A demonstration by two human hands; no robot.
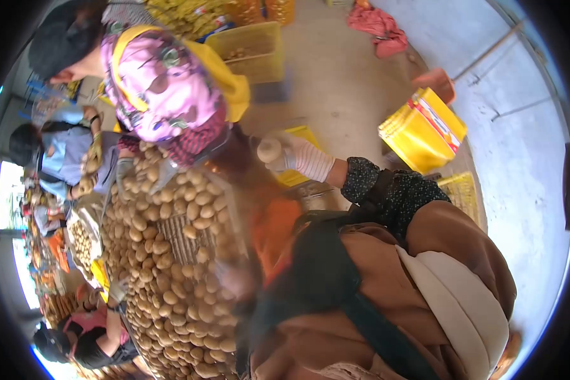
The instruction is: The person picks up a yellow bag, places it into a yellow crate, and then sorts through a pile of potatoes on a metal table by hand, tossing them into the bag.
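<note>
A long sorting table (182,248) runs down the left of the view, heaped with potatoes (164,278), and other people stand along its far side. Yellow crates (250,49) and a yellow bag (424,130) sit on the concrete floor beyond. A co-worker in a brown vest (437,240) and white hat (462,310) fills the foreground, with one arm stretched out. That co-worker's gloved hand (296,156) is closed around a single potato (269,150), held up just past the end of the table.

The wearer's own hands cannot be picked out, so their state cannot be told.

The potatoes look firm, rounded and fairly light, probably dusty rather than slippery. One would likely sit best cupped around its middle, since hard knocks could bruise it.
</note>
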